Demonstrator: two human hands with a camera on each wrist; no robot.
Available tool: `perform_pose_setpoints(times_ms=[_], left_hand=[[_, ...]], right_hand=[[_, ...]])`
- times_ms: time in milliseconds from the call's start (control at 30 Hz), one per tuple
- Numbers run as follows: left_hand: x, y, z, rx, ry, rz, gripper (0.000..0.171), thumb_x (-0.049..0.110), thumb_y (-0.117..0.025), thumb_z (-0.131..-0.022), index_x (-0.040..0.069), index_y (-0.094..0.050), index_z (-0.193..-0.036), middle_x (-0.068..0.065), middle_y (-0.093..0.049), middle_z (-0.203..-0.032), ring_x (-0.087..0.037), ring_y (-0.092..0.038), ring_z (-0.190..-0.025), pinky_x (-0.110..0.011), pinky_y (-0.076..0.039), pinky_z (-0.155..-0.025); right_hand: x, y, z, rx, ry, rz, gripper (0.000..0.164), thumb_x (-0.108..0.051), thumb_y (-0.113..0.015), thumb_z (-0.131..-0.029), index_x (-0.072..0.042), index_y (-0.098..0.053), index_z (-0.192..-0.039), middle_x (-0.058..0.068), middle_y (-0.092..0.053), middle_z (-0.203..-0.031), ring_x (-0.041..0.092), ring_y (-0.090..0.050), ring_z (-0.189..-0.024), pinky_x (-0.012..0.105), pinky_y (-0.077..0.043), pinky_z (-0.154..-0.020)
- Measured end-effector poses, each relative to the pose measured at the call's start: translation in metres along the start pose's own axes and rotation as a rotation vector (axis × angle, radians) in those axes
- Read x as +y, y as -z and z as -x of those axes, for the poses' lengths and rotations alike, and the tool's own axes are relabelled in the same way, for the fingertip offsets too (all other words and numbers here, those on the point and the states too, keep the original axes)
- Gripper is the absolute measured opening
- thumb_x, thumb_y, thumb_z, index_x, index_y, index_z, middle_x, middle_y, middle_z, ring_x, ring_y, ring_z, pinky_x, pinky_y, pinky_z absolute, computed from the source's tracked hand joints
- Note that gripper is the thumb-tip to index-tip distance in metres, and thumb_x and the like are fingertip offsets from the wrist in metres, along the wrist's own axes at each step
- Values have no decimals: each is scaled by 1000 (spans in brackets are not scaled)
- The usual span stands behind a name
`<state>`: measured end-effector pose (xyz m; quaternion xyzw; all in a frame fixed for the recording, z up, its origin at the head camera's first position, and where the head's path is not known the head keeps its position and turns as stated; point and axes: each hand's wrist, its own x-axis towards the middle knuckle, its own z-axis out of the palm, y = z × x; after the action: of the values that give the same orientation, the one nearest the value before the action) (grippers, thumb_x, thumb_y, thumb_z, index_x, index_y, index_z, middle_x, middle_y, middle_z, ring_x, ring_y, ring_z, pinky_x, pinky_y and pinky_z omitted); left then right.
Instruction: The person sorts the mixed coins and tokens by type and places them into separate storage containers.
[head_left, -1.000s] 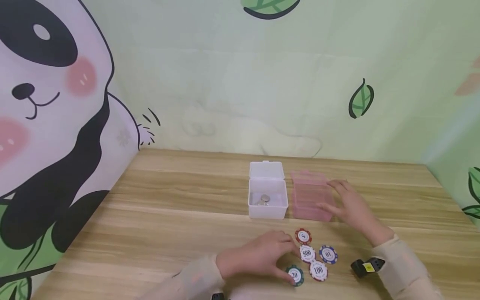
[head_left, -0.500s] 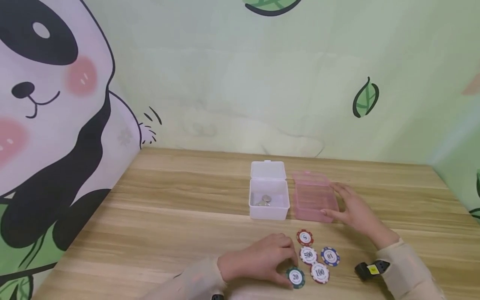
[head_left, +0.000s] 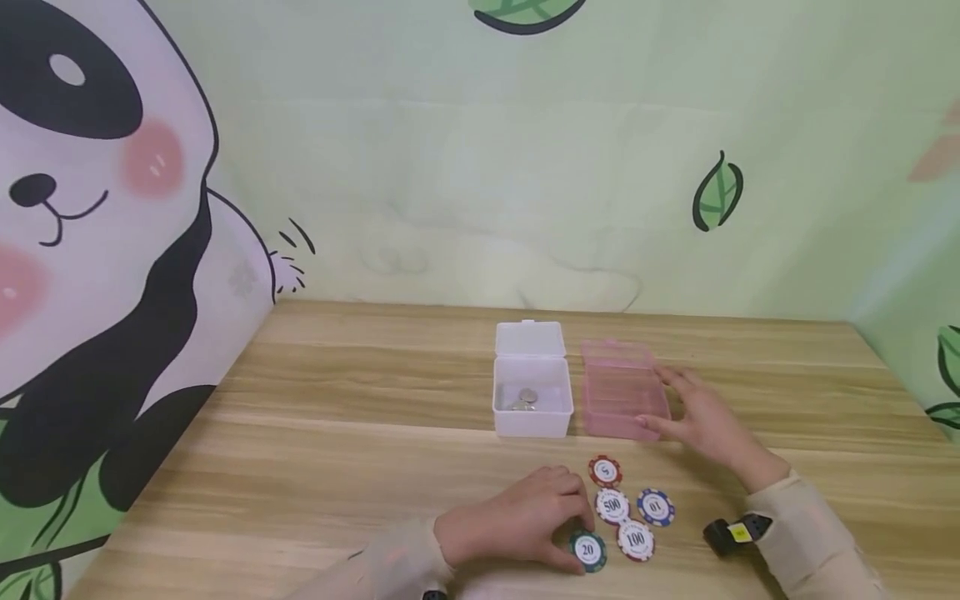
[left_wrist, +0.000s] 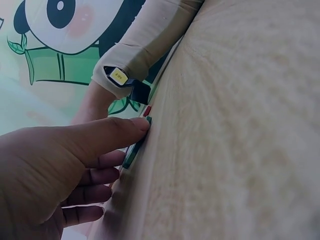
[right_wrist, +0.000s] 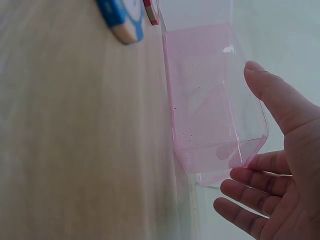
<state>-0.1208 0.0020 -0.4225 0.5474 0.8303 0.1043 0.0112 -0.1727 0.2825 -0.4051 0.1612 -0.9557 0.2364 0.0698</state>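
My left hand (head_left: 525, 517) is at the green poker chip (head_left: 588, 551), marked 20, pinching its edges between thumb and bent fingers. In the left wrist view the thumb tip meets the rim of this green chip (left_wrist: 136, 150), low over the wood. My right hand (head_left: 708, 421) holds the right side of the pink see-through plastic box (head_left: 624, 400), thumb at its front and index finger at the rear corner. The pink box (right_wrist: 200, 95) has its lid swung back. Beside the left fingers lie a white 500 chip (head_left: 612, 506), a white 100 chip (head_left: 636, 541) and a red chip (head_left: 605, 472).
To the left of the pink box stands a white plastic box (head_left: 532, 423), its lid raised, with coins (head_left: 528, 396) inside. A blue 10 chip (head_left: 656, 507) lies nearer the right sleeve. Behind the wooden table (head_left: 360, 400) hangs a printed panda backdrop (head_left: 450, 167).
The left fingers have curled in closer around the green chip. The right thumb has settled from above the pink box onto its front. The boxes and other chips stay in place.
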Motion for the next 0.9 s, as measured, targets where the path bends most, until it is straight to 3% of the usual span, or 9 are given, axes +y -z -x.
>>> perform_pose_setpoints(times_ms=[467,900], left_hand=[[1,-2,-1,9,4,-4,36,46,-77,-75,22,-65,-98,14,-58,-97,-1,-47,-92,-10,-36,-87],[0,11,-3,21,39,-3,34,43,-76,-77,19,-65,-100,12,-64,-94,-1,-53,-89,-13,-40,-85]], right_hand=[[1,-1,0,-22,-11,-11,86,-43,-71,-83,7,-34,-143,33,-46,-135,51,-54,-111,64,-46,-92],[1,1,1,-50,-50,-39,88,-47,-68,-85,5,-32,-145,32,-43,-138,47,-59,-106,58,-52,-87]])
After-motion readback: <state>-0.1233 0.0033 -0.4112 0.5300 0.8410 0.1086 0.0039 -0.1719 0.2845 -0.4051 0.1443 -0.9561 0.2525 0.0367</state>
